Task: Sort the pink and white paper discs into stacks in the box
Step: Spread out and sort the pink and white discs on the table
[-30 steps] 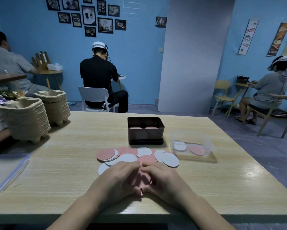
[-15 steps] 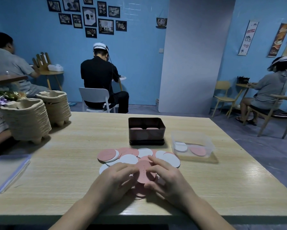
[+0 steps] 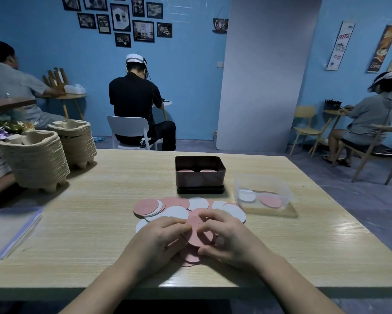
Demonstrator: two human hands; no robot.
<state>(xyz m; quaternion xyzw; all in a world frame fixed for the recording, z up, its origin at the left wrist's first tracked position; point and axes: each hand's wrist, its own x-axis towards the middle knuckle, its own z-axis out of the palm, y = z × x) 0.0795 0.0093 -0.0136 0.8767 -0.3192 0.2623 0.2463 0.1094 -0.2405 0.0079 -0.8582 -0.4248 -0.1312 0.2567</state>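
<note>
While both hands work at the near edge of the wooden table (image 3: 77,223), the left hand (image 3: 158,236) and right hand (image 3: 231,239) meet over a small bunch of pink discs (image 3: 200,234). Left fingers are curled, tips pressed against the left rim of the raised pink disc. Right thumb and forefinger pinch the same disc from the right/top; remaining right fingers are bent beneath, approx. at table level. More pink discs lie under the hands, partly hidden.

Loose pile of discs (image 3: 179,207), pink and white mixed, sits just beyond the hands, overlapping each other flat on the table. One white disc (image 3: 233,211) lies at the right end of the pile.

Dark metal box (image 3: 199,175) stands behind the pile, centre of table, open top; two pink stacks show inside, side by side. Clear plastic container (image 3: 263,191) stands to the right of the box, near but apart, holding one white disc stack (left) and one pink disc (right).

Far left: two stacks of pulp trays (image 3: 36,159). Near left edge: a clear lid (image 3: 7,230) lying flat.
</note>
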